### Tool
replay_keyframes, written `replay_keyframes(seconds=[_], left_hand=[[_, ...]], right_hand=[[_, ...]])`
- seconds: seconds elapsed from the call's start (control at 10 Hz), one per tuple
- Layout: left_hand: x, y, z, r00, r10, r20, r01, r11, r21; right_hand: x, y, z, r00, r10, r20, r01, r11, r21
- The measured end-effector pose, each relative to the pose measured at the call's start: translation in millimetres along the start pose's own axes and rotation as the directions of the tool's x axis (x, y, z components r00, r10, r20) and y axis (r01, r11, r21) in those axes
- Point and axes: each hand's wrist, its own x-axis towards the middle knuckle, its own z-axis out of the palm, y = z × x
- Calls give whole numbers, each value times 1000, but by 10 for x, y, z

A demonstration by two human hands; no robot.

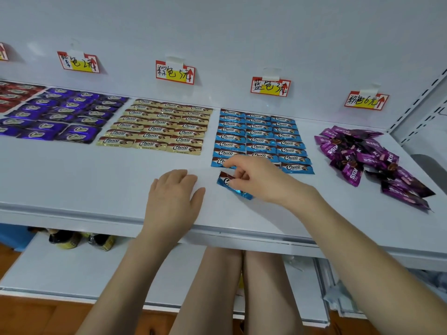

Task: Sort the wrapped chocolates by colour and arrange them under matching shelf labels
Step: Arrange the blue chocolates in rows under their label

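Right hand (251, 176) pinches crinkly blue foil chocolate (235, 188) at front of blue rows (261, 139). Left hand (173, 197) spread flat on smooth white shelf (72, 180).

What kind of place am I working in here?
Likely a shop shelf, perhaps a mock-up: a white shelf with a slotted upright at the right, handwritten price labels clipped on the back panel, and wrapped chocolates in colour-sorted rows beneath.
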Motion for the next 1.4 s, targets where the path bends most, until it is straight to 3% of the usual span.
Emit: replay_keyframes(seconds=[0.1, 0.2, 0.3, 0.7, 1.4], left_hand=[[-17, -12, 32, 1000, 2, -9, -2, 1000, 3], [-34, -23, 48, 1000, 2, -21, -2, 1000, 3], [-45, -16, 57, 999, 2, -34, -2, 1000, -2], [-49, -31, 78, 999, 0, -42, -1, 1000, -9], [-70, -14, 63, 998, 2, -56, -4, 999, -32]], right_hand=[[-80, -6, 147, 967, -29, -252, -21, 981, -194], [-295, -31, 378, 929, -62, -366, -23, 975, -223], [-370, -30, 524, 944, -91, -316, -5, 957, -290], [-201, 35, 508, 924, -92, -370, 13, 978, -210], [-165, 67, 533, 933, -109, -342, 37, 977, -210]])
